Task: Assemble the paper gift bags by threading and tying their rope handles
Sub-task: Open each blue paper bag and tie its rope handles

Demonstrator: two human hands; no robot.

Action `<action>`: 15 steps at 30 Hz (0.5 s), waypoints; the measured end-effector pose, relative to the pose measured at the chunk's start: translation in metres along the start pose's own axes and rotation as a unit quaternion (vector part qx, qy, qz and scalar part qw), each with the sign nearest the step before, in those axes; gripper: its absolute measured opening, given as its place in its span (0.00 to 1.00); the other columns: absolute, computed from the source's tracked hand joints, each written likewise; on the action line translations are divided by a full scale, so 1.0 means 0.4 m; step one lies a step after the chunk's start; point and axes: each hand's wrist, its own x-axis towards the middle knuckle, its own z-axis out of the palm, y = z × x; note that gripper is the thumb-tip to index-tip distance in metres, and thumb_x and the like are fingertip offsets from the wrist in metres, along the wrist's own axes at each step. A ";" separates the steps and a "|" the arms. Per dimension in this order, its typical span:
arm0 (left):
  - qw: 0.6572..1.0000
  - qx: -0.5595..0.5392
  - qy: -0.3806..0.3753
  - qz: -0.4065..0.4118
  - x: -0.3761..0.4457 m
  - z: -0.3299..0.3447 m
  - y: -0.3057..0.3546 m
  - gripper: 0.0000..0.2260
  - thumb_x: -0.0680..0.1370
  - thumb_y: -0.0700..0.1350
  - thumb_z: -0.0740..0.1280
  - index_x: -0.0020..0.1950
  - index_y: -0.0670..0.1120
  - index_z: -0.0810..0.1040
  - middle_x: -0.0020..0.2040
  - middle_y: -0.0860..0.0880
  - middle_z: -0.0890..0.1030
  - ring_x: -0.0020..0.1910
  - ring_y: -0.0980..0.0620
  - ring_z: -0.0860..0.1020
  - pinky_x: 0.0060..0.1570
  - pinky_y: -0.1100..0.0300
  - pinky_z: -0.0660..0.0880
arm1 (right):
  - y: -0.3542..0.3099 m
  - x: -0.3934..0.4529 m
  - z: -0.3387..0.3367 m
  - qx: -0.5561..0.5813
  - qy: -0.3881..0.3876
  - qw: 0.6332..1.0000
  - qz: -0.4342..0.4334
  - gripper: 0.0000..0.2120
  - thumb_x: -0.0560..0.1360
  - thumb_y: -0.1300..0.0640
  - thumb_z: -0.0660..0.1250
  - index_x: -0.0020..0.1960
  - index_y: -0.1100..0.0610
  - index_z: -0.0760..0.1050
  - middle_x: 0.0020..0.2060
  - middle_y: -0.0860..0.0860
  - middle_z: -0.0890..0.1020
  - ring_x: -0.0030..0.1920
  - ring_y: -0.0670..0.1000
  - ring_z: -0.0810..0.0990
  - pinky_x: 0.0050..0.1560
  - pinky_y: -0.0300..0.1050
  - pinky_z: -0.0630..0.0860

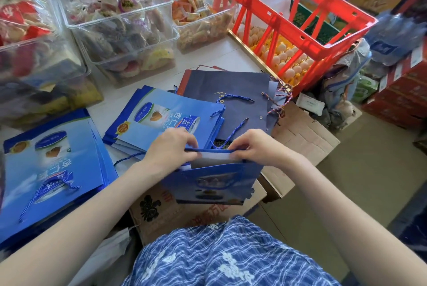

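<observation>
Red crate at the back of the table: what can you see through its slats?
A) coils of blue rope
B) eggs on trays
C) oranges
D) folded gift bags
B: through the slats of the red crate, rows of pale brown eggs sit on yellow trays.

Bright, even daylight; soft shadows, wide-angle bending and blur toward edges

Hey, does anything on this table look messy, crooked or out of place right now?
Mostly the navy bags near the red crate: the stack is fanned askew, with loose rope handles tangled at its right edge, overhanging the table. The light blue bag stacks are also unevenly squared. Nothing looks spilled or torn.
</observation>
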 end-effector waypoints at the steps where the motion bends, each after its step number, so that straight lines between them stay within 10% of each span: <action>1: 0.999 0.021 -0.015 -0.030 -0.003 -0.006 -0.008 0.15 0.71 0.58 0.70 0.51 0.50 0.75 0.50 0.51 0.75 0.53 0.50 0.73 0.50 0.55 0.72 | 0.002 -0.003 0.008 -0.003 0.014 1.000 -0.010 0.08 0.74 0.61 0.69 0.51 0.59 0.83 0.43 0.51 0.83 0.41 0.46 0.78 0.41 0.29 0.70; 7: 0.971 -0.013 -0.223 -0.090 -0.028 -0.051 -0.038 0.09 0.73 0.55 0.70 0.40 0.51 0.78 0.40 0.54 0.80 0.42 0.56 0.77 0.40 0.64 0.72 | 0.021 -0.019 0.030 0.003 0.015 0.998 -0.057 0.07 0.72 0.62 0.71 0.49 0.59 0.84 0.43 0.51 0.84 0.38 0.40 0.78 0.44 0.27 0.71; 11: 0.960 -0.219 -0.163 -0.057 -0.044 -0.016 -0.037 0.07 0.73 0.38 0.71 0.45 0.50 0.79 0.45 0.53 0.81 0.47 0.56 0.79 0.47 0.69 0.73 | 0.029 -0.009 0.029 0.015 -0.010 0.999 -0.037 0.08 0.72 0.58 0.71 0.51 0.57 0.83 0.47 0.52 0.84 0.44 0.47 0.80 0.51 0.41 0.77; 15: 0.977 -0.193 -0.094 0.008 -0.054 0.011 -0.031 0.08 0.73 0.39 0.71 0.46 0.52 0.78 0.44 0.56 0.80 0.46 0.60 0.77 0.42 0.77 0.68 | -0.011 0.007 0.034 0.071 -0.053 0.996 -0.023 0.21 0.74 0.54 0.70 0.65 0.48 0.71 0.61 0.45 0.74 0.55 0.45 0.76 0.57 0.40 0.73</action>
